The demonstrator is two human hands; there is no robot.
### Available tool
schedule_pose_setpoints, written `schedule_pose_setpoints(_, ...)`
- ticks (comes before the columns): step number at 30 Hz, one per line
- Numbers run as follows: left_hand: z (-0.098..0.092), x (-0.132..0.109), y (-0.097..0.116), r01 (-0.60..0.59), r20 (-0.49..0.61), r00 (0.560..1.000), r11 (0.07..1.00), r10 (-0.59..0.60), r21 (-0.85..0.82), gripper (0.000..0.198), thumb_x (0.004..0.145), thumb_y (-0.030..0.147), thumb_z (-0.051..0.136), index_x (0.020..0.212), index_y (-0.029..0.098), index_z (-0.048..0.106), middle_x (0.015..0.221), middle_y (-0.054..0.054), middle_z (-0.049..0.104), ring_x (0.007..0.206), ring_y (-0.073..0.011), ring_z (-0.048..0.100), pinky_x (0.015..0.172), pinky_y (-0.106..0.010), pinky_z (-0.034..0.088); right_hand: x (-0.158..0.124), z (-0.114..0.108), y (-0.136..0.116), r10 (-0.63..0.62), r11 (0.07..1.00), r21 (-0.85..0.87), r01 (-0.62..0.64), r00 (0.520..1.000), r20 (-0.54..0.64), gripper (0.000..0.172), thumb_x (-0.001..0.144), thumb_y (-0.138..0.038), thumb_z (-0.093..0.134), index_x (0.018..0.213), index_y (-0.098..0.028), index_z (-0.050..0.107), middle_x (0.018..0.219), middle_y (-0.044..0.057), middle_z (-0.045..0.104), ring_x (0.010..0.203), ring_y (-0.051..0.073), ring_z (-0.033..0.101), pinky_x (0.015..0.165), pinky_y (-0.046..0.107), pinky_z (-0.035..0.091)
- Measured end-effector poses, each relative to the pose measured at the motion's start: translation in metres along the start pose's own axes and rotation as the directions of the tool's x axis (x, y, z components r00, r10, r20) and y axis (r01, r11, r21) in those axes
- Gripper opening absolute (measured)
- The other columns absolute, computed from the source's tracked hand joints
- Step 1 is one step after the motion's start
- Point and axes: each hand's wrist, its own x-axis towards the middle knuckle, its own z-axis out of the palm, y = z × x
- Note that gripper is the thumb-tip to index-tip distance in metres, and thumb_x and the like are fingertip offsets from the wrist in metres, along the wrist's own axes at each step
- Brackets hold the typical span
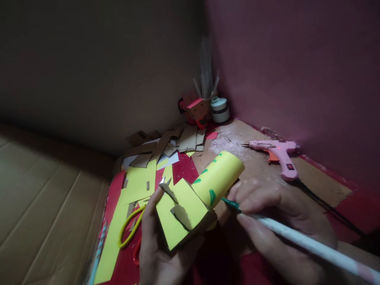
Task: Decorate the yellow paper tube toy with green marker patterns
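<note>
While my left hand [156,253] is holding a yellow box [192,202] from below, thumb along its left edge, my right hand [276,213] is pinching a white brush [291,233] between thumb and fingers, close to its green tip [230,204]. A yellow tube [221,174] is sticking out of the box, sitting between my hands and just ahead of them. Its long axis is running from the box by my left hand away and to the right, so my right hand is lying nearer to its side. The tip is pointing left, just beside the biggest of the green marks [211,196]; the others are lining the tube's left side, farther from my right hand. Whether the tip is touching the paper, I am not able to tell.

Two cardboard pieces [181,217] are standing out from the box face turned toward me. Under the box, my left fingers are disappearing into shadow, and the tube's underside is facing out of sight. Left of my left hand, scissors [121,231] are showing only in part. Past my right hand, the brush's back end is running out of view.
</note>
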Motion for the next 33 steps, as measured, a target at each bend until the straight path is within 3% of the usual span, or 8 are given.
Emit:
schedule_pose_setpoints(4,-0.010,0.007,-0.002,0.052,0.021,0.998,0.999,-0.052,-0.015,0.087,0.055,0.032,0.088,0.131,0.041,0.047,0.122,0.001,0.064,0.096,-0.0293,0.068,0.080,-0.039,0.062,0.000,-0.005,-0.001,-0.001,1.000,-0.001,0.001,0.998,-0.057,0.031,0.079,-0.003,0.059,0.093,-0.030,0.061,0.077,0.001,0.066,0.068,0.018,0.064,0.058,0.031,0.054)
schedule_pose_setpoints(7,-0.015,0.015,-0.003,0.043,0.027,0.999,0.999,-0.044,0.019,0.087,0.054,0.031,0.087,0.132,0.037,0.049,0.120,0.000,0.064,0.098,-0.0288,0.066,0.080,-0.036,0.061,0.003,-0.006,-0.001,-0.064,0.997,0.028,0.068,0.989,-0.136,0.030,0.079,-0.002,0.057,0.090,-0.029,0.063,0.073,0.001,0.065,0.076,0.021,0.065,0.080,0.041,0.054)
schedule_pose_setpoints(11,-0.018,0.023,-0.002,0.044,0.073,0.996,0.999,-0.043,-0.024,0.089,0.052,0.031,0.087,0.133,0.030,0.050,0.105,-0.002,0.066,0.087,-0.0264,0.066,0.069,-0.031,0.060,0.004,-0.005,0.004,-0.058,0.989,0.126,0.076,0.989,-0.138,0.028,0.082,-0.003,0.056,0.091,-0.028,0.065,0.076,0.001,0.066,0.078,0.022,0.064,0.102,0.054,0.041)
schedule_pose_setpoints(13,-0.017,0.023,-0.001,0.058,0.091,0.994,0.996,-0.052,-0.069,0.089,0.052,0.027,0.087,0.133,0.030,0.050,0.104,-0.002,0.066,0.085,-0.0251,0.066,0.068,-0.030,0.059,0.003,-0.004,0.007,-0.045,0.983,0.173,0.064,0.993,-0.108,0.026,0.084,-0.005,0.057,0.091,-0.028,0.065,0.078,0.002,0.066,0.079,0.022,0.063,0.096,0.050,0.045)
schedule_pose_setpoints(17,-0.014,0.020,0.001,0.022,0.109,0.994,0.985,-0.003,-0.173,0.090,0.055,0.023,0.086,0.136,0.033,0.047,0.105,0.000,0.066,0.083,-0.0224,0.067,0.069,-0.029,0.060,0.000,-0.002,0.009,-0.030,0.976,0.213,0.043,0.998,-0.062,0.025,0.086,-0.007,0.056,0.093,-0.028,0.067,0.079,0.005,0.065,0.078,0.022,0.063,0.068,0.038,0.053)
schedule_pose_setpoints(21,-0.014,0.017,0.001,-0.015,0.105,0.994,0.975,0.039,-0.222,0.104,0.054,0.024,0.086,0.145,0.031,0.036,0.118,-0.005,0.063,0.087,-0.0247,0.068,0.071,-0.032,0.061,-0.004,0.000,0.009,-0.033,0.970,0.241,0.038,0.999,-0.024,0.023,0.087,-0.009,0.055,0.093,-0.029,0.066,0.076,0.004,0.064,0.073,0.022,0.062,0.068,0.041,0.053)
schedule_pose_setpoints(24,-0.016,0.017,0.002,-0.019,0.137,0.989,0.962,0.059,-0.274,0.108,0.056,0.026,0.086,0.147,0.028,0.030,0.107,-0.006,0.065,0.081,-0.0243,0.068,0.067,-0.032,0.061,-0.008,0.001,0.010,-0.058,0.968,0.247,0.054,0.998,0.008,0.021,0.087,-0.012,0.055,0.094,-0.029,0.065,0.076,0.003,0.064,0.073,0.022,0.062,0.067,0.041,0.053)
schedule_pose_setpoints(33,-0.033,0.028,0.005,-0.051,0.068,0.995,0.964,0.070,-0.260,0.094,0.053,0.021,0.087,0.137,0.025,0.044,0.100,-0.001,0.062,0.076,-0.0167,0.061,0.064,-0.025,0.056,-0.001,0.005,0.023,0.031,0.972,0.229,-0.049,0.996,0.084,0.011,0.086,-0.017,0.063,0.085,-0.027,0.064,0.077,0.003,0.064,0.077,0.022,0.062,0.061,0.034,0.051)
